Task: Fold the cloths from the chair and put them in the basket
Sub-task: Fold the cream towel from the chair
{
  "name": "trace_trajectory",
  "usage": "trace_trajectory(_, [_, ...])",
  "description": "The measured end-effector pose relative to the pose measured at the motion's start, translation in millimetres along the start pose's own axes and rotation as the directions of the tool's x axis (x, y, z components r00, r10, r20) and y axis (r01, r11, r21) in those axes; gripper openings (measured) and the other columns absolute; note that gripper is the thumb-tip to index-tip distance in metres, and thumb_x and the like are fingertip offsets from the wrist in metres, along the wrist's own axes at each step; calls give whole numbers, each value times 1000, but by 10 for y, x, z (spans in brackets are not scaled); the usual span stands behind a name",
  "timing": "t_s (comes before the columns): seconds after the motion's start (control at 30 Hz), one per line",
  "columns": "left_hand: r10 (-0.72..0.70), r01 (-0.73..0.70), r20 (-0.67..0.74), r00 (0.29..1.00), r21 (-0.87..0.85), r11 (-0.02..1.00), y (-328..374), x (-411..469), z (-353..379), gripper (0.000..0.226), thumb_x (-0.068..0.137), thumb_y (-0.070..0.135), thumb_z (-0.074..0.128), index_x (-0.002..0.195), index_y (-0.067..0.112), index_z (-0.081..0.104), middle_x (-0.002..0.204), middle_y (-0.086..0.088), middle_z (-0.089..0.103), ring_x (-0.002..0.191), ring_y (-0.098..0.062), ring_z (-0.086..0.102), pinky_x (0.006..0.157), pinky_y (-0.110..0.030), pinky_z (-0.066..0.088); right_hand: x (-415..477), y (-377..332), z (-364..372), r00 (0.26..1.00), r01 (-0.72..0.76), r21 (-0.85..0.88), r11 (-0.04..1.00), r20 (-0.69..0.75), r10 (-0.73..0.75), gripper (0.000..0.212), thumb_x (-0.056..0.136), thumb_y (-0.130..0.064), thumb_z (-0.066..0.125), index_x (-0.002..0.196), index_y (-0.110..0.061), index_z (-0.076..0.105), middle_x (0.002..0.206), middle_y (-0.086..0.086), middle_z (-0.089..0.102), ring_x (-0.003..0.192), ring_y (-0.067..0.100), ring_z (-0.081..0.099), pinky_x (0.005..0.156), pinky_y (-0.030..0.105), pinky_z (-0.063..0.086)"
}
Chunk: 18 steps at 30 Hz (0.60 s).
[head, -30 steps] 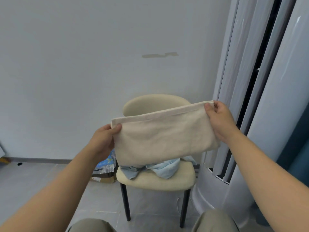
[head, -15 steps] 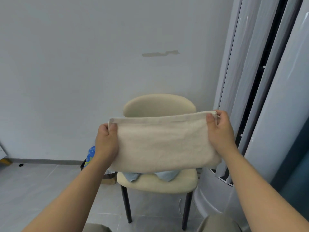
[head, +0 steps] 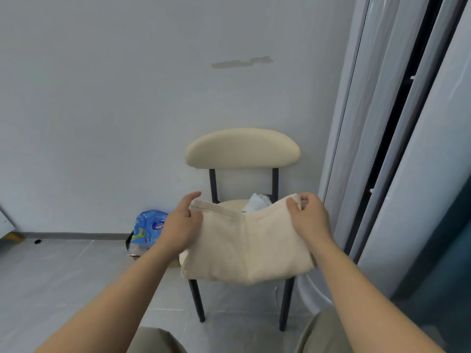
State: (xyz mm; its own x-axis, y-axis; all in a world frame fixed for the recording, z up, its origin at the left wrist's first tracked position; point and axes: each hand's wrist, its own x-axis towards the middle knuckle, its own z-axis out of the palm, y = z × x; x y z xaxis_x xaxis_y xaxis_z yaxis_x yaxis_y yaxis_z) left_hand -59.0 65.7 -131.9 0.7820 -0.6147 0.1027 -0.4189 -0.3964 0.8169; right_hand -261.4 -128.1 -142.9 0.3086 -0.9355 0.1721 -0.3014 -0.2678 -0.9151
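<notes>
A cream cloth hangs in front of the cream chair and bends in a crease down its middle. My left hand grips its upper left corner. The upper right corner is pinched by my right hand. Behind the cloth's top edge a bit of pale blue-white cloth shows on the chair seat; the rest of the seat is hidden. No basket is in view.
The chair stands against a grey-white wall. A tall white appliance rises close on the right. A blue printed pack sits on the tiled floor left of the chair. My knees show at the bottom edge.
Both hands have come down and closer together with the cloth. It was stretched flat between them and now buckles at the middle. The chair back is uncovered.
</notes>
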Motion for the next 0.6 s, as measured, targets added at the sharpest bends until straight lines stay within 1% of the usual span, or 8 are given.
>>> trace_trajectory(0.07, [42,-43,34,999,37,998,94,-88,130,49,96,19,47,140,41,47,87,-6,69,78,-20,64,78,-39,54,-121,-93,133,999,26,9,1000,22,-26,15,97,-28,62,107,-17,59,94,-5,64,88,19,61,73,31,45])
trace_trajectory(0.13, [90,-93,41,995,70,993,194,-179,273,45,96,20,49,138,36,48,90,2,69,85,-18,66,84,-40,54,-243,-159,268,998,42,26,999,44,-43,14,96,-27,64,106,-19,59,93,-6,67,84,14,62,68,28,44])
trace_trajectory(0.2, [138,-140,28,990,91,986,264,-259,406,42,97,21,53,137,31,50,86,7,67,82,-12,63,78,-35,48,-359,-201,383,995,62,38,997,76,-65,13,95,-26,65,104,-19,58,89,-7,66,78,5,59,59,16,39])
trace_trajectory(0.27, [157,-158,24,987,90,983,312,-321,528,39,98,22,55,137,26,50,82,9,63,75,-5,58,71,-29,38,-443,-200,473,991,64,65,996,112,-71,14,95,-25,67,104,-20,57,88,-10,64,78,3,59,59,10,38])
trace_trajectory(0.37, [154,-155,19,988,111,982,346,-400,643,36,102,31,53,137,21,49,79,12,58,77,-9,56,69,-29,35,-531,-190,540,987,53,109,993,144,-69,17,94,-27,70,105,-23,58,89,-13,63,80,1,60,64,12,42])
trace_trajectory(0.5, [137,-137,9,991,73,988,361,-418,677,37,102,41,54,133,22,52,76,13,58,74,-4,56,62,-23,37,-588,-185,536,975,75,123,990,199,-99,21,95,-36,69,110,-26,57,92,-15,63,84,1,62,76,23,52])
trace_trajectory(0.57, [96,-96,17,995,11,995,356,-405,661,38,101,44,56,132,23,53,84,12,64,79,-2,61,64,-21,41,-593,-178,521,968,76,149,986,225,-109,18,97,-40,65,109,-28,59,94,-13,66,84,4,65,78,27,55])
trace_trajectory(0.6, [73,-73,20,997,-22,997,354,-405,646,37,100,44,57,131,24,54,88,14,65,80,2,62,64,-17,41,-591,-175,512,965,66,178,982,237,-108,16,99,-41,62,108,-27,60,93,-10,68,82,8,67,76,31,58])
